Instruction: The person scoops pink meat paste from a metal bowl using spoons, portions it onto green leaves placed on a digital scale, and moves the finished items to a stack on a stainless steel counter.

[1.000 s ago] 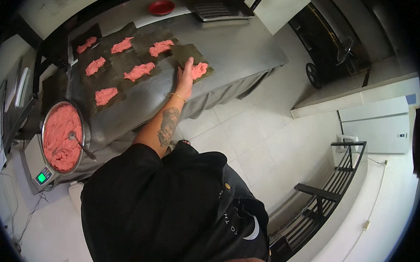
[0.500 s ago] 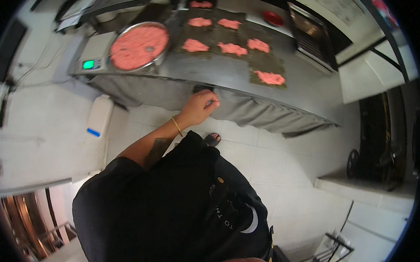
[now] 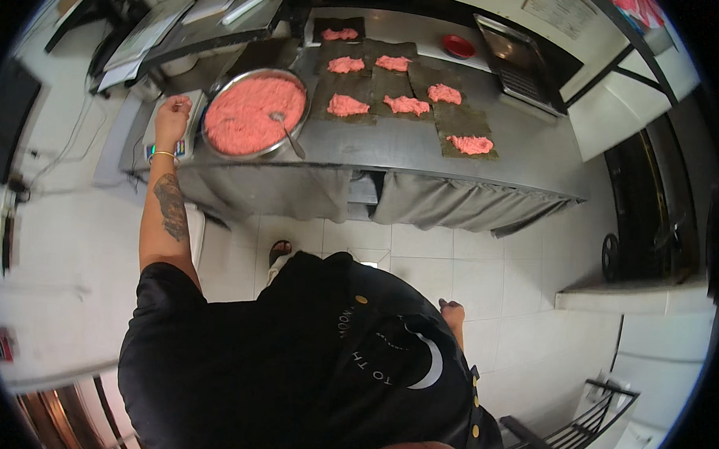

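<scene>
My left hand [image 3: 172,120] hovers over the digital scale [image 3: 189,121] at the table's left end. Its fingers are curled in, and whatever they may hold is hidden. Just right of it stands a wide metal bowl [image 3: 301,124] of pink minced filling [image 3: 248,111], with a metal spoon [image 3: 287,133] resting in it and its handle over the rim. My right hand [image 3: 452,313] hangs low by my side, away from the table; its fingers are mostly out of sight. Several dark green sheets [image 3: 357,86] lie on the steel table, each bearing a pink portion [image 3: 407,105].
A red dish [image 3: 459,46] and a metal tray [image 3: 529,75] sit at the back right of the steel table [image 3: 363,150]. Papers [image 3: 155,35] lie on a raised shelf at the back left. Grey curtains [image 3: 441,202] hang under the table's front edge. A black rack [image 3: 567,430] stands behind me at lower right.
My left hand has gone from in front of the table's edge leftward to the scale. My right hand has come into sight. My body and the view have shifted.
</scene>
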Available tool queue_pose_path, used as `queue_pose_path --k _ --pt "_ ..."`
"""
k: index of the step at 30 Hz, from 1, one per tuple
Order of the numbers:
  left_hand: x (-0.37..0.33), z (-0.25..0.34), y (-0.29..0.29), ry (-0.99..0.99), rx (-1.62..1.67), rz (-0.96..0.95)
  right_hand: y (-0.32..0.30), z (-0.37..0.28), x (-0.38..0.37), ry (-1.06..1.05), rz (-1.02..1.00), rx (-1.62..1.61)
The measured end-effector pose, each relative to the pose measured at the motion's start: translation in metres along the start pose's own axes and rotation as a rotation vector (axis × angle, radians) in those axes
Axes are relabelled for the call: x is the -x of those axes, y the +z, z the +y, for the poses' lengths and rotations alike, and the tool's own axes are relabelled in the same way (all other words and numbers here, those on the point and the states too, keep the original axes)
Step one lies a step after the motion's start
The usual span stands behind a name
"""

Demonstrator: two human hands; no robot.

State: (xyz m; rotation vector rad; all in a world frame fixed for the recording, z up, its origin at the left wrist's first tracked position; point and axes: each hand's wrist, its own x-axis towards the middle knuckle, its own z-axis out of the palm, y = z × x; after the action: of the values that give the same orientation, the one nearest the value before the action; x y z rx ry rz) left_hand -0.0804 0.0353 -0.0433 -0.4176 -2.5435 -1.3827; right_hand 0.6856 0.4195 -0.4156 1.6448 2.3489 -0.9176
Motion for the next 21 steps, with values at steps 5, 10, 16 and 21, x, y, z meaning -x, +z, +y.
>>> queue_pose_path --k 5,10,16,21 --pt "-0.142 -0.052 0.061 0.243 -0.396 -0.257 0.064 0.007 0.053 -0.005 -0.103 0.432" --pt "-0.213 -0.088 0.126 0.361 -0.414 -0.743 0.157 -0.098 0.125 0.065 -0.275 0.399" --pt "-0.24 -0.087 0.164 0.352 -0.419 -1.14 0.147 -0.315 0.187 0.315 -0.127 -0.223" --pt "-0.242 -0.093 0.18 0.212 -0.334 -1.242 0.156 -0.318 0.201 0.5 -0.104 -0.151"
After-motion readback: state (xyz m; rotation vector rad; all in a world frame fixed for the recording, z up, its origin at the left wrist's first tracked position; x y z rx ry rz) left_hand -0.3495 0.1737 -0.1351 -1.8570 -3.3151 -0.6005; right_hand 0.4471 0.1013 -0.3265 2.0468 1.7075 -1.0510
